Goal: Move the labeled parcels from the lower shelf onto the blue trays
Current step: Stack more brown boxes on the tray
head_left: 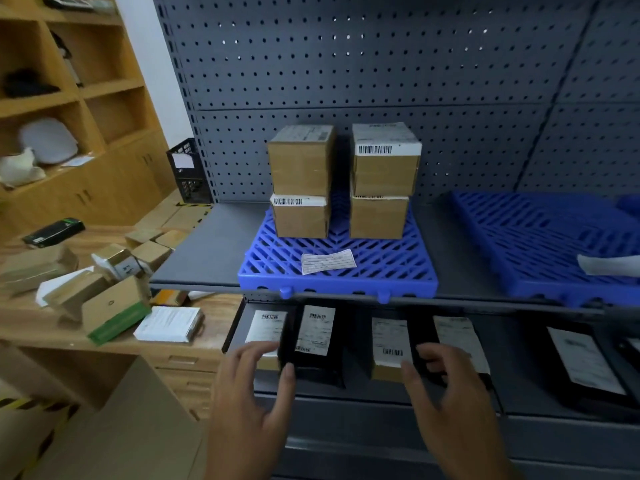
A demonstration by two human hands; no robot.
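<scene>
Several labeled parcels stand in a row on the lower shelf: a brown one at far left, a black one, a brown one, a black one, and another black one at right. My left hand reaches in with fingers spread, fingertips over the far-left parcel and thumb against the black one. My right hand hovers with loosely bent fingers over the second black parcel, thumb by the brown one. Neither hand grips anything. The blue tray above carries two stacks of cardboard boxes and a loose slip.
A second blue tray sits at right with a white paper on it. Grey pegboard backs the shelves. At left, a wooden table holds scattered boxes; a black crate and wooden cabinets stand behind it. A large cardboard box is at bottom left.
</scene>
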